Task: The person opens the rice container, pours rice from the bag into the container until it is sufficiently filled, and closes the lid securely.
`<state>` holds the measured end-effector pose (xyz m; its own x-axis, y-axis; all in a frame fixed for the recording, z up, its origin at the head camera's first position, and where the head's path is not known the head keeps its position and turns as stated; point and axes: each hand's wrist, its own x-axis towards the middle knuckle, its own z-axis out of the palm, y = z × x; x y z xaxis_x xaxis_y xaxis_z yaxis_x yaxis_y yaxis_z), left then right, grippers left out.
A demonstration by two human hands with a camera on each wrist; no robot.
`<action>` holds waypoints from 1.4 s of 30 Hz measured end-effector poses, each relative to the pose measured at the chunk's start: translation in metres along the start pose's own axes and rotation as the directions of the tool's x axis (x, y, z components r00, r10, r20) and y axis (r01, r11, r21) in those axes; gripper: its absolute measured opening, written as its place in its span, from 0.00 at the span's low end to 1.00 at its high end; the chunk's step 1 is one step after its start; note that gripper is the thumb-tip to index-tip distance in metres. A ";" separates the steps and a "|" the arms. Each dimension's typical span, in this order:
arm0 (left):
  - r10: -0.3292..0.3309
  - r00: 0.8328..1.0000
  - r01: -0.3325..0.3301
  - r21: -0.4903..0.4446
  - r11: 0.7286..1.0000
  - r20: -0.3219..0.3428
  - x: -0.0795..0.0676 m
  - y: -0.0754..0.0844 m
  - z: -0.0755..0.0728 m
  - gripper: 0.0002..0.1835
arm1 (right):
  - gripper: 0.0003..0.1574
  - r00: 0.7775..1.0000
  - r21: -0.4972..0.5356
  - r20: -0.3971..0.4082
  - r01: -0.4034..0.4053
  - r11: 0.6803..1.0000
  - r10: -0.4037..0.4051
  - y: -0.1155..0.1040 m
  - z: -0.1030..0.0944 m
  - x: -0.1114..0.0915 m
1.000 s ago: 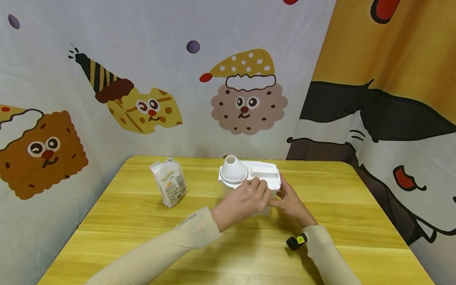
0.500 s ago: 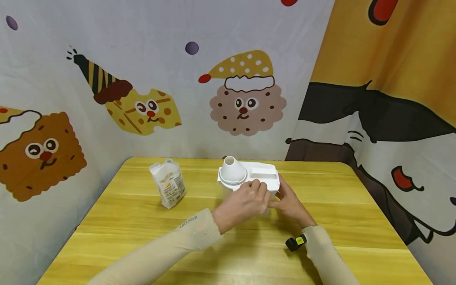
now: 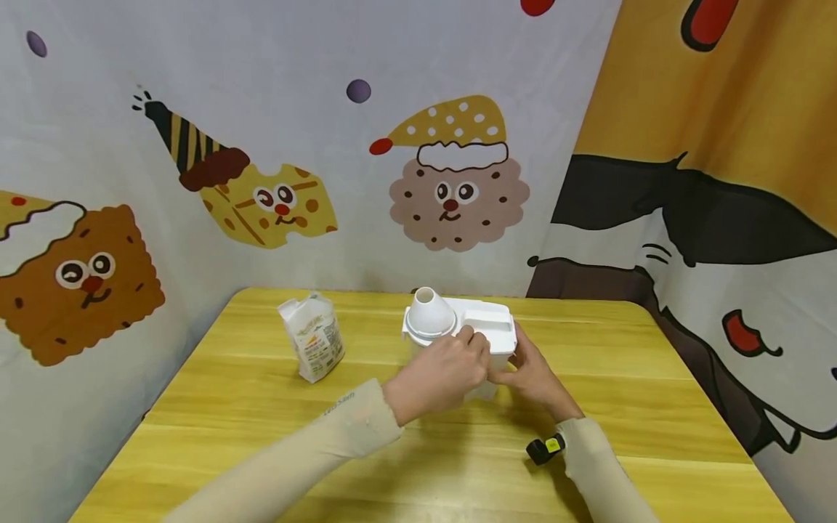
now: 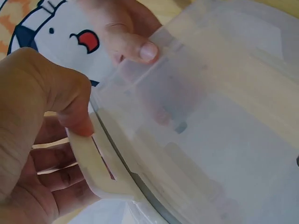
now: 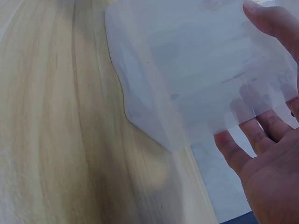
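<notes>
A translucent plastic container [image 5: 182,70] with a white lid [image 3: 492,328] stands upright on the table. A white cone-shaped spout [image 3: 431,312] rises from the lid's left part. At the lid's near edge, my left hand [image 3: 441,374] pinches a white latch flap [image 4: 100,170]; the thumb presses one face and the fingers lie behind it. My right hand [image 3: 535,372] grips the container's right side, its thumb on the near wall and its fingers round the far one. In the head view the left hand covers the latch and much of the container's front.
On the table's left stands a white printed bag [image 3: 312,338] with a folded top. A black wrist camera [image 3: 544,449] sits by the right sleeve [image 3: 591,457]. The wooden table [image 3: 275,428] ends at a cartoon-printed curtain [image 3: 366,254] behind and on both sides.
My left hand has shifted slightly left along the lid's near edge. The right hand, the container and the bag keep their places.
</notes>
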<state>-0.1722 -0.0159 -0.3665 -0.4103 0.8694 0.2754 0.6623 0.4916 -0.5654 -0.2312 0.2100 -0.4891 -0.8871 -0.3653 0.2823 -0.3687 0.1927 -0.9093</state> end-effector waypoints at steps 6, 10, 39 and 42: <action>-0.083 0.996 0.079 -0.111 0.991 -0.028 -0.001 0.000 0.003 0.12 | 0.62 1.000 -0.007 0.000 -0.015 1.000 0.015 0.004 0.001 -0.002; -0.158 0.984 0.141 -0.178 0.974 -0.087 -0.005 0.001 0.011 0.15 | 0.61 1.000 -0.013 -0.010 -0.024 1.000 0.024 0.003 0.001 -0.002; -0.434 0.823 0.152 -0.594 0.790 -0.366 -0.041 -0.027 0.020 0.27 | 0.64 0.999 -0.013 -0.014 -0.045 0.999 0.045 -0.002 0.002 -0.002; -0.493 0.792 0.185 -0.628 0.756 -0.361 -0.047 -0.035 0.022 0.28 | 0.64 0.999 -0.001 -0.012 -0.034 0.999 0.034 -0.004 0.002 -0.001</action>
<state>-0.1898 -0.0752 -0.3774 -0.4253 0.4635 0.7773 0.8183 0.5639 0.1115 -0.2282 0.2081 -0.4867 -0.9023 -0.3478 0.2548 -0.3386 0.2055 -0.9182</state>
